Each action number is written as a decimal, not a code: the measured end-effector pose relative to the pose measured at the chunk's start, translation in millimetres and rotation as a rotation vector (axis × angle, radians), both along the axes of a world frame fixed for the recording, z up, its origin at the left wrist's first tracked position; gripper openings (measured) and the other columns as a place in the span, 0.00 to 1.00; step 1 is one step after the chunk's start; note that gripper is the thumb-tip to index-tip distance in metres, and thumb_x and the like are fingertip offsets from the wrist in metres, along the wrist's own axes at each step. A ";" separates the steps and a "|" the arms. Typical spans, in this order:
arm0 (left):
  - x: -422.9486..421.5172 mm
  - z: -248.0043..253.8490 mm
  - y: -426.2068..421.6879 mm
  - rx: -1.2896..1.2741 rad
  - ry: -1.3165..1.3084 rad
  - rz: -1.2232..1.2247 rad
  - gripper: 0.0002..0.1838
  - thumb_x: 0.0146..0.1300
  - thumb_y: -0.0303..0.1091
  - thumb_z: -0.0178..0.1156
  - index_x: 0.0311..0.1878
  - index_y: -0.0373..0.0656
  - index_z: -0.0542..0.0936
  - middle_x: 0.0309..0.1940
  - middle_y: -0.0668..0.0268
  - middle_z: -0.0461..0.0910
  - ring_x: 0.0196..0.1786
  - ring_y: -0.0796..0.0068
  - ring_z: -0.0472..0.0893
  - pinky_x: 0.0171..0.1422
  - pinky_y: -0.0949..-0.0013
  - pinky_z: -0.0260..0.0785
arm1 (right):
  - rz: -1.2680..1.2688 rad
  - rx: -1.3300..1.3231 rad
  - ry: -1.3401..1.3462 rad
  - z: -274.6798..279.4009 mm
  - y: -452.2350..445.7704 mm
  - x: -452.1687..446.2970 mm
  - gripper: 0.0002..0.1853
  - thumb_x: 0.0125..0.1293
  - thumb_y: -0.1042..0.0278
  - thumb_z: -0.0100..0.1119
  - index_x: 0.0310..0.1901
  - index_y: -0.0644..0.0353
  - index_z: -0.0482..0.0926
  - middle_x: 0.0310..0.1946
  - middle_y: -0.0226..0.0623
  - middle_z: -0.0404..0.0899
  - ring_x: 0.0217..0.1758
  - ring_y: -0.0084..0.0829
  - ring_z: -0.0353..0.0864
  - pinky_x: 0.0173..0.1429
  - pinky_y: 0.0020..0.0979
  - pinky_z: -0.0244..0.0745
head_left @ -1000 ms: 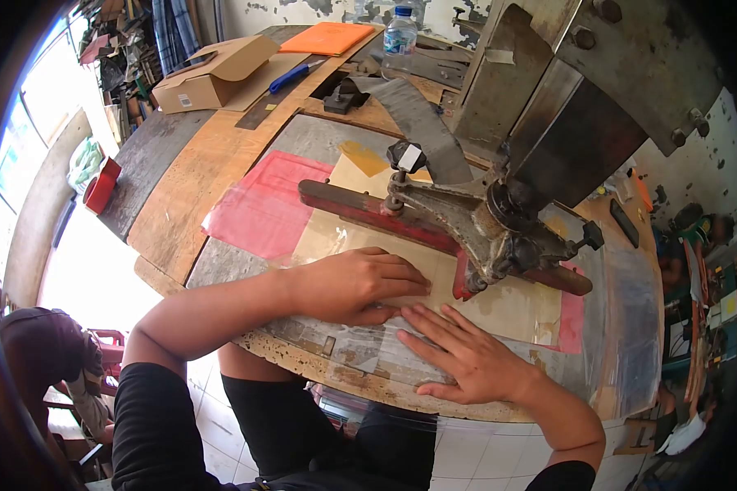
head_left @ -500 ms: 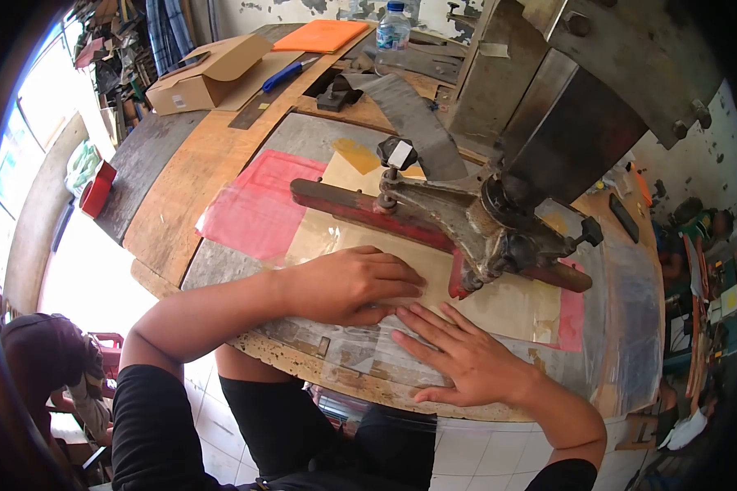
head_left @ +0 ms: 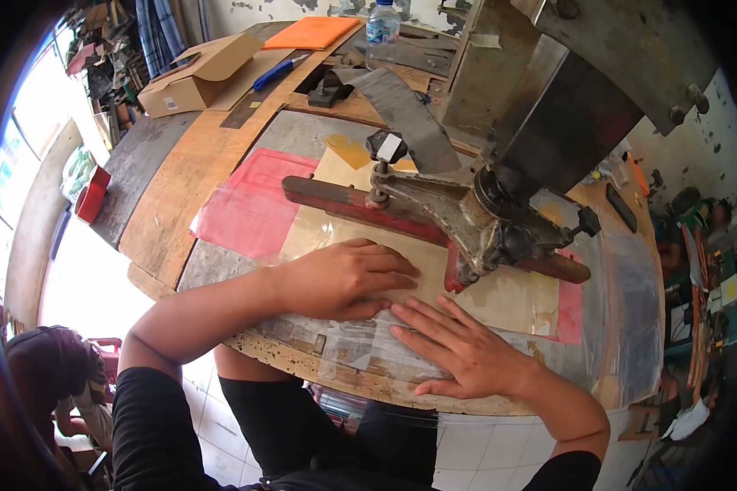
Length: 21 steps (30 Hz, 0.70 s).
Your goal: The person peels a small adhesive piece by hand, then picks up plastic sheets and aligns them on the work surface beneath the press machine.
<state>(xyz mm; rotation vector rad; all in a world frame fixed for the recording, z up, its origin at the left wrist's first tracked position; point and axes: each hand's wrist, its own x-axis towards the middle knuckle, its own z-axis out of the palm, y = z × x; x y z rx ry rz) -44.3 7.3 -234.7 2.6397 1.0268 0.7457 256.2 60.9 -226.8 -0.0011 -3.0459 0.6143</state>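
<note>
My left hand (head_left: pixel 348 280) rests palm down on a cream sheet (head_left: pixel 499 303) under a press, its fingers slightly bent and pointing right. My right hand (head_left: pixel 471 356) lies flat beside it, fingers spread and thumb out, over a clear plastic sheet (head_left: pixel 356 348) that reaches the table's front edge. The fingertips of the two hands nearly meet. Just beyond them stands the press head (head_left: pixel 467 213), with a long red-sided bar (head_left: pixel 336 196) above the cream sheet. Pink material (head_left: pixel 250 209) shows at the left and right of that sheet.
A black knob (head_left: pixel 386 147) tops the press bracket. Behind lie a grey strip (head_left: pixel 405 119), a blue-handled cutter (head_left: pixel 274 74), a cardboard box (head_left: pixel 192 78), an orange folder (head_left: pixel 313 33) and a water bottle (head_left: pixel 382 29). A red tape roll (head_left: pixel 92 195) is at left; a person (head_left: pixel 53 368) sits lower left.
The view has shifted slightly, so the table and press appear a little further left and up. Both hands keep almost the same place and pose on the sheets.
</note>
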 end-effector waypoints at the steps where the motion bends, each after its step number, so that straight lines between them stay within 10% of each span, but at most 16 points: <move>1: -0.2 -0.1 0.4 0.001 -0.001 0.000 0.23 0.66 0.30 0.69 0.65 0.40 0.84 0.66 0.57 0.84 0.69 0.55 0.83 0.72 0.53 0.76 | -0.002 0.024 0.015 1.6 -0.5 0.0 0.47 0.78 0.30 0.53 0.87 0.55 0.61 0.89 0.46 0.54 0.92 0.46 0.53 0.92 0.56 0.49; 21: 0.3 0.9 0.3 -0.022 -0.002 0.010 0.23 0.66 0.32 0.69 0.64 0.39 0.84 0.66 0.57 0.84 0.68 0.56 0.83 0.74 0.53 0.74 | 0.030 0.012 0.015 -2.5 -0.5 0.0 0.47 0.81 0.28 0.48 0.86 0.59 0.61 0.89 0.49 0.54 0.92 0.46 0.54 0.91 0.55 0.50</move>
